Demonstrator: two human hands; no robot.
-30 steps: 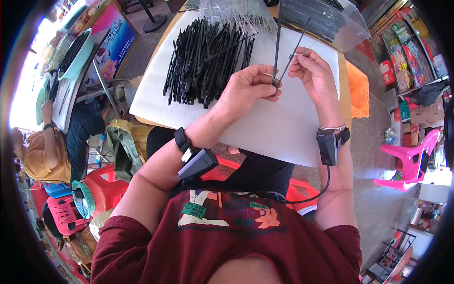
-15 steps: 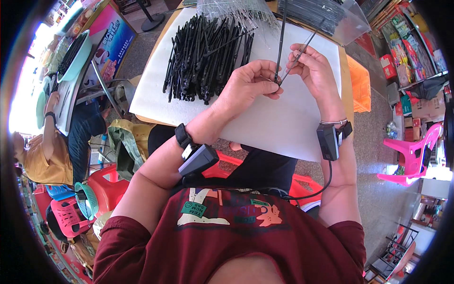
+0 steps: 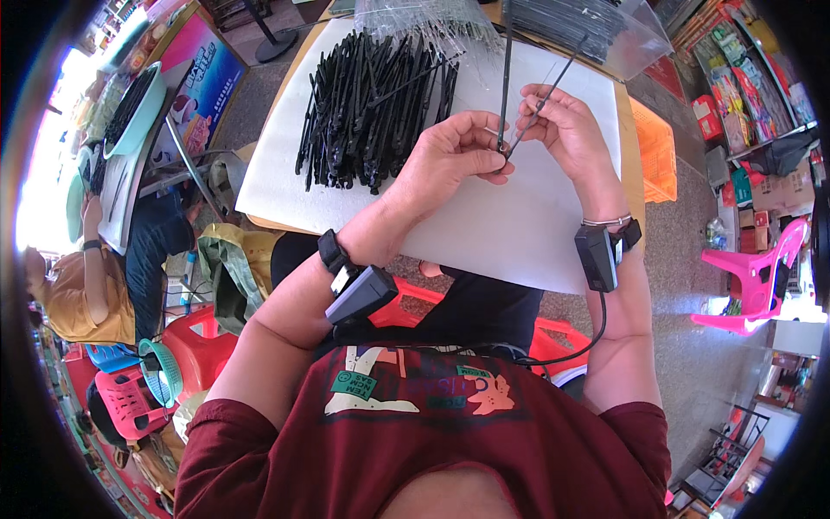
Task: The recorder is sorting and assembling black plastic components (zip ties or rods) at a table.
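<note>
Over the white sheet on the table, my left hand pinches the lower end of a thin black strip between thumb and fingers; the strip stands up away from me. My right hand is closed on a second thin black strip, which slants from my left fingertips up to the right. Both strips meet at my left thumb, where the joint is too small to make out. Left of my hands lies a thick pile of similar black strips with small knobs at their ends.
Clear thin strands in plastic lie beyond the pile. A clear box of dark strips stands at the far right. An orange crate is beside the table. At left, a person sits by a green basin.
The view has shifted slightly. My hands keep their grips on the two strips, with the right one barely moved. The person at left has shifted an arm.
</note>
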